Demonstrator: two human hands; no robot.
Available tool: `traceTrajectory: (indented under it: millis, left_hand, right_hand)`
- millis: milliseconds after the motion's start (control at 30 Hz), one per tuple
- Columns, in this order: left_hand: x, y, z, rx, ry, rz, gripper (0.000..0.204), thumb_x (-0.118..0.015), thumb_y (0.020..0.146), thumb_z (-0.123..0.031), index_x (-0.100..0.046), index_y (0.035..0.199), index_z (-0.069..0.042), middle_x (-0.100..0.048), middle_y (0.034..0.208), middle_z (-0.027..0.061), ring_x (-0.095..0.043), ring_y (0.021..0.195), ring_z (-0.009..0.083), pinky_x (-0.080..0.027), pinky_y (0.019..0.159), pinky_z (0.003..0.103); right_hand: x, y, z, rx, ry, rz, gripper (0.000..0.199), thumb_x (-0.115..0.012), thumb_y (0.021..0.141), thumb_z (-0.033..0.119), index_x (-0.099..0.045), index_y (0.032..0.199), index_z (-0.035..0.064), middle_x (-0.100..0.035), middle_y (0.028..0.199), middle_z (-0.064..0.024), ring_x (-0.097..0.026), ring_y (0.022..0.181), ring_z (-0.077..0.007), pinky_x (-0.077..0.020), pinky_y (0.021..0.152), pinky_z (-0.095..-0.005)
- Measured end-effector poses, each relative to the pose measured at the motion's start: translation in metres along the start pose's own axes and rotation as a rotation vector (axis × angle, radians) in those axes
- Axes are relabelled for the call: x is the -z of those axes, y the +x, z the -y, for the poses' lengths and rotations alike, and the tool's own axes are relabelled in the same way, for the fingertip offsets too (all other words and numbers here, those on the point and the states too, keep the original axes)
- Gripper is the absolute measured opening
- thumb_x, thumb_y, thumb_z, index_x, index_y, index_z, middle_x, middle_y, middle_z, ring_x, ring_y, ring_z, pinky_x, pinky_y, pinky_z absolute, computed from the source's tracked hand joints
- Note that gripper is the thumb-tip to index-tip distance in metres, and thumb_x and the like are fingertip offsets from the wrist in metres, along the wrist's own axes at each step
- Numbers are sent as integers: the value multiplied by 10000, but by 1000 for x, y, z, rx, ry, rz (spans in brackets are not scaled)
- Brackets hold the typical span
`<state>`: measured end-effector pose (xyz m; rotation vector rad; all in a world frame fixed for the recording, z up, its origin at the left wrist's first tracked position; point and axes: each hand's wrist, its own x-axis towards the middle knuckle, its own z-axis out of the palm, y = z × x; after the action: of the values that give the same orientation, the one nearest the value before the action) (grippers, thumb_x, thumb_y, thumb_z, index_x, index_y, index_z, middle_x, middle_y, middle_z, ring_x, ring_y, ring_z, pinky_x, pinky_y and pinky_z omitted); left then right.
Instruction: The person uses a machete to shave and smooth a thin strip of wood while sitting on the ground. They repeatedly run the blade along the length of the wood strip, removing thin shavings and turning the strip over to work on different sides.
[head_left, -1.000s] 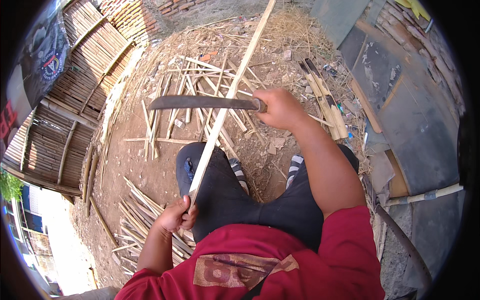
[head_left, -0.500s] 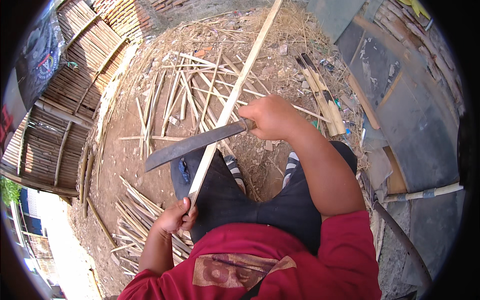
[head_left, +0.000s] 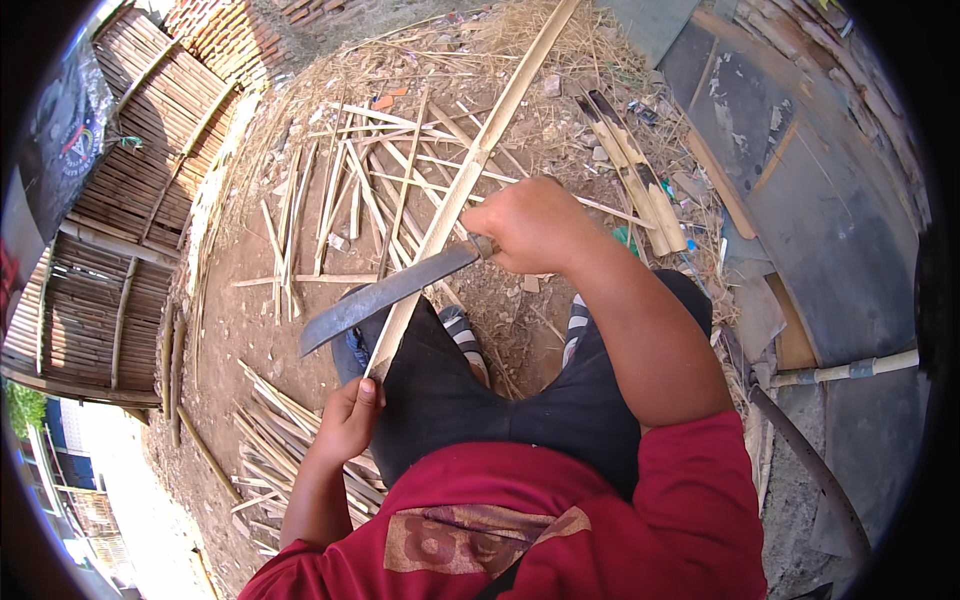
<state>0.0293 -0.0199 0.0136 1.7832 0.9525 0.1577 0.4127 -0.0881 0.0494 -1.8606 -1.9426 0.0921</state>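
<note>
Moved nearer the left knee (head_left: 415, 350) since a second ago, the knife (head_left: 390, 293), clenched in the right hand (head_left: 530, 225), crosses the strip (head_left: 470, 170) slanting over that knee; the left hand (head_left: 348, 420) grasps the strip's near end.

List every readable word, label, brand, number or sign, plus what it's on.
Red shirt: large letters on a tan chest print, partly creased; not transcribed here.
Dark plastic sheet, far left: round emblem; its lettering is too small and blurred to read.
Machete and pale strip: no lettering visible.
</note>
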Motion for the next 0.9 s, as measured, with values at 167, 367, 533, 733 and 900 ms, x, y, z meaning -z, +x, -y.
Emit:
traceTrajectory:
  millis: [167,367,533,733,900]
  left_hand:
    - [-2,6,-3,-227,330,-318,503,-412,1122,-374,-581,833,2,-546,637,97,-551,591,212,-436,584,385]
    - [-6,6,-20,-268,540,-440,424,-523,1075,-365,-603,917,21,-577,653,190,-588,586,349,-450,583,431]
    - [-3,2,-21,-296,529,-477,448,-668,995,-401,-577,885,24,-557,619,157,-557,539,311,-435,554,413]
    - [-15,8,-24,-204,355,-423,429,-769,932,-372,-571,852,0,-546,600,84,-516,536,183,-418,533,358]
    - [-12,6,-32,-238,467,-408,422,-779,928,-352,-576,846,9,-528,581,64,-490,533,150,-416,526,345]
  right_hand:
    - [16,-3,-54,-320,152,-233,243,-776,815,238,-708,975,68,-693,789,-186,-684,759,-391,-518,678,-466]
    - [2,5,3,41,-109,-60,193,-724,782,172,-730,973,143,-711,793,-146,-704,777,-365,-539,690,-480]
    - [19,-5,-55,-366,209,-326,277,-756,837,241,-724,1042,58,-710,787,-159,-708,766,-353,-535,690,-459]
    - [-1,0,-9,20,27,-196,293,-765,861,270,-724,1047,46,-707,747,-156,-708,729,-357,-538,671,-456]
    - [19,-2,-33,-231,142,-241,223,-766,823,206,-691,996,87,-707,802,-155,-707,786,-378,-549,701,-476]
